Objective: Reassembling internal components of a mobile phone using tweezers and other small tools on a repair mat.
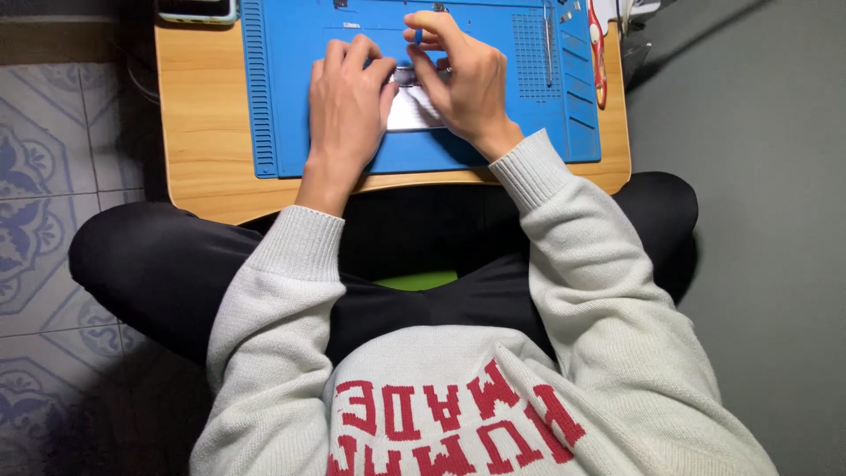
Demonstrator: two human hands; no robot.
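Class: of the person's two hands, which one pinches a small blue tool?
The right hand: it pinches the blue tool, while the left hand only presses the silver device.

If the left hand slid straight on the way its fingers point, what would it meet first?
Probably the right hand: the left hand points up and slightly right over the silver device, where the fingertips nearly touch.
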